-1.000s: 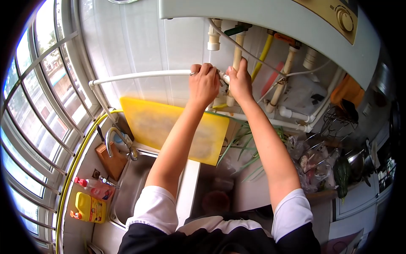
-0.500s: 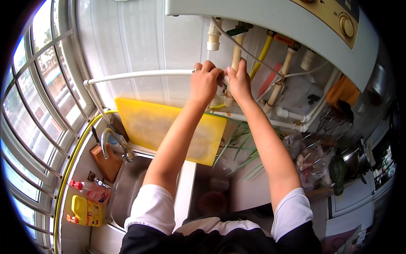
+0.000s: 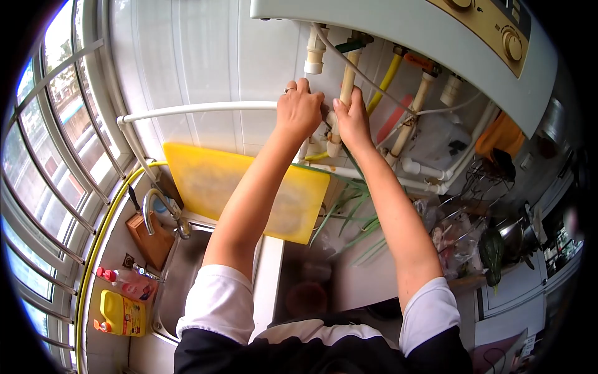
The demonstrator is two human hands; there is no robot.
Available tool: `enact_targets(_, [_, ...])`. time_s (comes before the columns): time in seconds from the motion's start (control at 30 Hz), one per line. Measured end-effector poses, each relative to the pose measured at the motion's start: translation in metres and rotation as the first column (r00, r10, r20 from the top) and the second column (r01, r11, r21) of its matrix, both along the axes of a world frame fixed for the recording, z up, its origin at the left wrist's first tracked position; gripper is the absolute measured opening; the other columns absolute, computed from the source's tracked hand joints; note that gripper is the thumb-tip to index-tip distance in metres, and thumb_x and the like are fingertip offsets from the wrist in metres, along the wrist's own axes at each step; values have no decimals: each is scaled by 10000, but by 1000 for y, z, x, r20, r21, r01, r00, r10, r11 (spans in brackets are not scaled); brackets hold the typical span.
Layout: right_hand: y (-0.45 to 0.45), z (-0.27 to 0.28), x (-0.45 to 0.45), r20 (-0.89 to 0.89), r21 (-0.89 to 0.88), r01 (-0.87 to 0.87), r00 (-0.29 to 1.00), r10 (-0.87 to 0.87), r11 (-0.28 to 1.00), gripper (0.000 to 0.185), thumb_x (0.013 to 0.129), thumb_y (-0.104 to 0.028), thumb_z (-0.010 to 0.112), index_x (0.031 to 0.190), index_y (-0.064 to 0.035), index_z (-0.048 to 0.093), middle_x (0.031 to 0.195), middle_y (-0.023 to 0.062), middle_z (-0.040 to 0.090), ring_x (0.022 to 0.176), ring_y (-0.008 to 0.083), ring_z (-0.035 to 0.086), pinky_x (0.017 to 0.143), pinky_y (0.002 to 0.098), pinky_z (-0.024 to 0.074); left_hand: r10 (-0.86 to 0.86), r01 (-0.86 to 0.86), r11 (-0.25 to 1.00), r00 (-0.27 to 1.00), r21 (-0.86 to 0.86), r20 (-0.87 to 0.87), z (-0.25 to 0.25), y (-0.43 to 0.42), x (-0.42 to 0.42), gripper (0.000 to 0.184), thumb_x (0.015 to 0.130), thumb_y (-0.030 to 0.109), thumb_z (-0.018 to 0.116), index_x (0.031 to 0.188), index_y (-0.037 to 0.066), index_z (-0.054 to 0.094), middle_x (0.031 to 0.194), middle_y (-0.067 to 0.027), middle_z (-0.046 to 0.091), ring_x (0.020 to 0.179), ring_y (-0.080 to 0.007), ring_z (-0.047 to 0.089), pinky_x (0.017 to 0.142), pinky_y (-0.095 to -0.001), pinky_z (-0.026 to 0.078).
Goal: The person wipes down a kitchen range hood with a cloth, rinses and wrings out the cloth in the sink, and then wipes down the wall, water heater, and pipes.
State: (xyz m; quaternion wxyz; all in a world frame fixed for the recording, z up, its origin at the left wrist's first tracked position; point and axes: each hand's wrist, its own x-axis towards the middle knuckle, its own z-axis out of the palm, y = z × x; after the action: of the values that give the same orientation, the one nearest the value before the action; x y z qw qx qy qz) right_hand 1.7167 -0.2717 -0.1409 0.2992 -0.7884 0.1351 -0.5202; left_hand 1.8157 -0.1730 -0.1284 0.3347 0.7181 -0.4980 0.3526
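My left hand [image 3: 299, 111], with a ring on one finger, is closed at the right end of a white horizontal pipe [image 3: 199, 109]; the exact grip is hidden behind the fingers. A short white pipe piece shows below that hand. Just above it hangs a cream pipe fitting [image 3: 314, 57] with its lower end open. To the right, my right hand [image 3: 352, 123] is wrapped round a cream vertical pipe [image 3: 349, 78], thumb in front. This pipe runs up to a green-handled valve [image 3: 355, 42] under a white wall heater [image 3: 374, 22].
A yellow cutting board [image 3: 243, 187] leans on the wall below my arms. Left are a sink [image 3: 180, 280], a faucet [image 3: 149, 209], bottles and a barred window. A yellow gas pipe [image 3: 387, 81], green onions [image 3: 355, 215] and a cluttered rack [image 3: 486, 212] are on the right.
My left hand has shifted slightly left and up, its fingers now just under the hanging fitting. The right hand stays on the cream pipe. The view has shifted slightly.
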Motion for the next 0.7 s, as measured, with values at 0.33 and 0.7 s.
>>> enact_targets(0.33, [-1,6,-3,30,-1,-76,997,75,997,327,908,-206,608,1185,-55,521,898,145,648,799,314,613,737,409,484,-89,81,990,993,113,76,2,-4,11,131,815,166,603,836,168,732,971,-60,592,937,-314,580,739,-409,539])
enact_targets(0.7, [7,10,-15,-69,84,-41,997,47,996,380,919,-267,609,1252,-113,508,830,94,636,766,254,629,702,385,489,-372,34,743,851,-669,-370,-68,1,-12,196,884,23,625,1044,69,727,954,-122,592,851,-279,613,733,-358,500])
